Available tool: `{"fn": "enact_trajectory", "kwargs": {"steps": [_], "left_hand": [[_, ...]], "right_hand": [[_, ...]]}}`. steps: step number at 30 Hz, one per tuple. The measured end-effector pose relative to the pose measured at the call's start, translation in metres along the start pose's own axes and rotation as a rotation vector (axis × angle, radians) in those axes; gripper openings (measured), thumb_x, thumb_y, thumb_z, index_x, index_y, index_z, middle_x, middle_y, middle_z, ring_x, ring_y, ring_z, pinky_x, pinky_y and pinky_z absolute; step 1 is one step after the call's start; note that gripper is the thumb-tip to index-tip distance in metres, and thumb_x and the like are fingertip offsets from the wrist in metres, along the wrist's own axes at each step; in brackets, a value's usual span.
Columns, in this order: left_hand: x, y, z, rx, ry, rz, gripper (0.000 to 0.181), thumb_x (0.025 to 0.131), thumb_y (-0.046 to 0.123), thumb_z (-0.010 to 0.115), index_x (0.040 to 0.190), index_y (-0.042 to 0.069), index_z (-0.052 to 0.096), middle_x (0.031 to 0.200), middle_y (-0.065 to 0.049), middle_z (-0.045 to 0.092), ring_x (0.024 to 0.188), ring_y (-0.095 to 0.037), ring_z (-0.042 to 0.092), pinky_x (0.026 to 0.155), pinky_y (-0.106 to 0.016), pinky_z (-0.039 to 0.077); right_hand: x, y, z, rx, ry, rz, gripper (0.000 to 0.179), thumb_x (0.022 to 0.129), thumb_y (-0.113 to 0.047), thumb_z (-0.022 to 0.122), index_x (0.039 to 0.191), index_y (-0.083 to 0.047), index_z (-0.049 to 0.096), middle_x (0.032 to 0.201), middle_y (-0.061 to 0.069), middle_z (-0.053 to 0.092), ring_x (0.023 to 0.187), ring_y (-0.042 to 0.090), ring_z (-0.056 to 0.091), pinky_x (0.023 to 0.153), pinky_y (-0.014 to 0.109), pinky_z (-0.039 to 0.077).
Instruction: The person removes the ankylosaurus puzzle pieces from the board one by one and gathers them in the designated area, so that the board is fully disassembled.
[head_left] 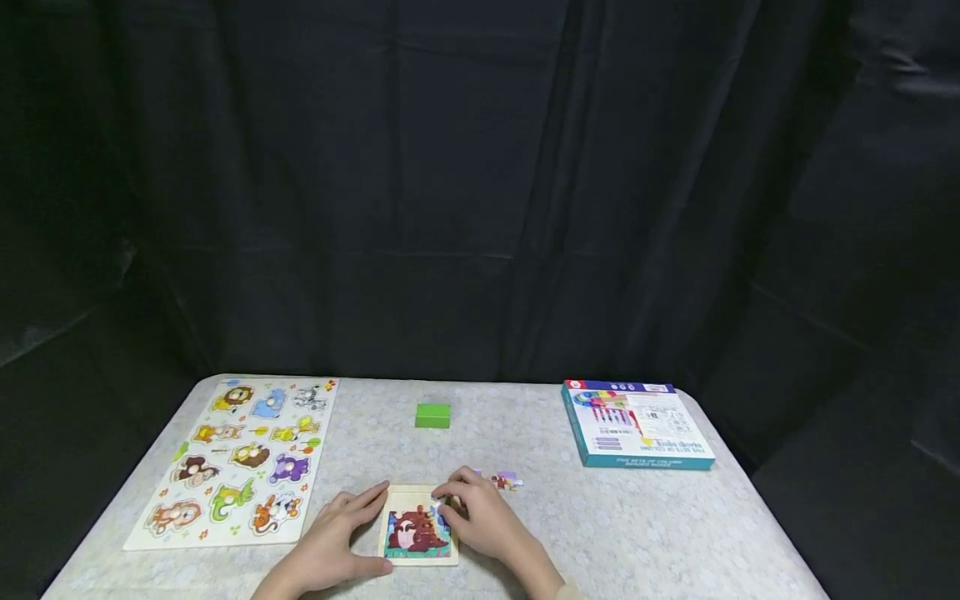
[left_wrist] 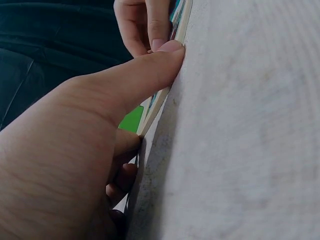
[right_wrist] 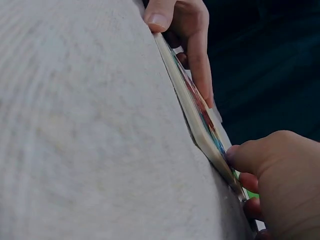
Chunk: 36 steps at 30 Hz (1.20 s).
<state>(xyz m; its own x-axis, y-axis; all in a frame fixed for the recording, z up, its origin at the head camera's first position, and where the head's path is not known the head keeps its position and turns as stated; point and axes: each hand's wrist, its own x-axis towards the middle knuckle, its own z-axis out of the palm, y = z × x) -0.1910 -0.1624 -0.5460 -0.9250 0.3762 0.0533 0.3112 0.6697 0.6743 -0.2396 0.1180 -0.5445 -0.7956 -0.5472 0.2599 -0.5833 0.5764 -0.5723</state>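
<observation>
Puzzle tray [head_left: 408,500] lies at six o'clock on tabletop [head_left: 615,533]. Left hand [head_left: 333,537] holds tray's nine-o'clock side; right hand [head_left: 482,515] appears to pinch puzzle piece [head_left: 437,504] at one o'clock. Advisable: brace tray, match edges, press flat gently. Loose pieces [head_left: 511,479] at two o'clock.

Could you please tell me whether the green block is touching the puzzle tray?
No, the green block lies beyond the puzzle tray, clearly apart.

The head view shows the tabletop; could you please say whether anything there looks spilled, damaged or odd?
Nothing looks spilled or damaged. Loose puzzle pieces lie beside the right hand, outside the puzzle tray, which seems natural since its upper part is unfilled.
</observation>
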Motion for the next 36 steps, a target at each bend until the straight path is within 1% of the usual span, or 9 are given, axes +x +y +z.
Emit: {"fn": "enact_trajectory", "kwargs": {"steps": [4,6,10,14,17,20,26,32,36], "left_hand": [[0.0015,-0.0008,0.0009,0.004,0.021,0.018,0.104,0.072,0.057,0.092,0.156,0.010,0.053,0.164,0.000,0.049,0.104,0.000,0.043,0.098,-0.036,0.041],[0.0021,-0.0011,0.0010,0.001,0.025,0.020,0.104,0.072,0.057,0.093,0.156,0.010,0.054,0.164,0.000,0.049,0.103,0.000,0.043,0.098,-0.035,0.042],[0.0020,-0.0018,0.0008,-0.003,0.014,0.015,0.104,0.072,0.057,0.092,0.157,0.011,0.053,0.165,0.001,0.048,0.102,0.000,0.042,0.096,-0.035,0.042],[0.0015,-0.0018,0.0003,-0.002,0.005,0.011,0.105,0.073,0.059,0.091,0.158,0.011,0.052,0.166,0.002,0.047,0.100,-0.001,0.041,0.096,-0.035,0.041],[0.0013,-0.0015,0.0008,-0.002,0.005,0.005,0.105,0.073,0.059,0.091,0.158,0.012,0.052,0.166,0.002,0.047,0.100,-0.001,0.041,0.096,-0.035,0.041],[0.0015,-0.0013,0.0007,-0.006,0.000,0.004,0.105,0.073,0.059,0.091,0.158,0.012,0.051,0.166,0.002,0.047,0.101,-0.001,0.041,0.097,-0.037,0.041],[0.0007,-0.0008,0.0012,-0.035,-0.012,-0.001,0.105,0.073,0.058,0.091,0.159,0.013,0.050,0.165,0.001,0.048,0.103,-0.001,0.042,0.100,-0.038,0.041],[0.0005,0.0000,0.0006,-0.024,0.004,-0.005,0.106,0.073,0.057,0.092,0.159,0.014,0.050,0.160,0.001,0.052,0.101,-0.002,0.042,0.098,-0.038,0.042],[0.0013,-0.0010,0.0004,-0.008,0.012,0.002,0.105,0.073,0.058,0.092,0.158,0.013,0.051,0.163,0.003,0.049,0.103,-0.002,0.042,0.098,-0.038,0.042]], "right_hand": [[-0.0021,0.0030,0.0023,-0.016,0.015,-0.042,0.019,0.102,-0.015,0.069,0.119,-0.015,0.079,0.109,-0.004,0.067,0.083,0.001,0.051,0.074,0.023,0.048],[-0.0019,0.0030,0.0027,-0.033,0.009,-0.041,0.022,0.103,-0.016,0.069,0.123,-0.016,0.078,0.109,-0.005,0.066,0.082,0.000,0.049,0.076,0.023,0.046],[-0.0020,0.0014,0.0040,-0.073,-0.015,-0.019,0.026,0.105,-0.020,0.066,0.129,-0.021,0.077,0.107,-0.009,0.062,0.081,-0.001,0.044,0.077,0.024,0.042],[-0.0018,-0.0003,0.0040,-0.074,-0.018,-0.018,0.023,0.106,-0.021,0.067,0.123,-0.026,0.080,0.103,-0.012,0.058,0.079,0.000,0.042,0.076,0.022,0.039],[-0.0017,0.0001,0.0039,-0.048,-0.022,-0.012,0.020,0.105,-0.020,0.067,0.118,-0.027,0.081,0.101,-0.013,0.058,0.079,0.000,0.042,0.076,0.022,0.040],[-0.0005,0.0011,0.0035,-0.043,-0.037,-0.001,0.019,0.105,-0.020,0.066,0.116,-0.028,0.080,0.101,-0.013,0.058,0.081,0.000,0.045,0.077,0.023,0.041],[0.0021,0.0008,0.0021,-0.073,-0.070,0.019,0.015,0.104,-0.019,0.066,0.109,-0.030,0.076,0.100,-0.012,0.058,0.084,0.002,0.048,0.078,0.027,0.042],[0.0038,-0.0008,0.0008,-0.078,-0.052,-0.037,0.019,0.104,-0.017,0.067,0.117,-0.027,0.078,0.098,-0.011,0.060,0.079,0.001,0.045,0.072,0.022,0.041],[0.0056,-0.0010,0.0005,-0.056,-0.051,-0.028,0.018,0.104,-0.017,0.067,0.116,-0.025,0.078,0.097,-0.010,0.060,0.077,0.000,0.045,0.071,0.021,0.042]]}}
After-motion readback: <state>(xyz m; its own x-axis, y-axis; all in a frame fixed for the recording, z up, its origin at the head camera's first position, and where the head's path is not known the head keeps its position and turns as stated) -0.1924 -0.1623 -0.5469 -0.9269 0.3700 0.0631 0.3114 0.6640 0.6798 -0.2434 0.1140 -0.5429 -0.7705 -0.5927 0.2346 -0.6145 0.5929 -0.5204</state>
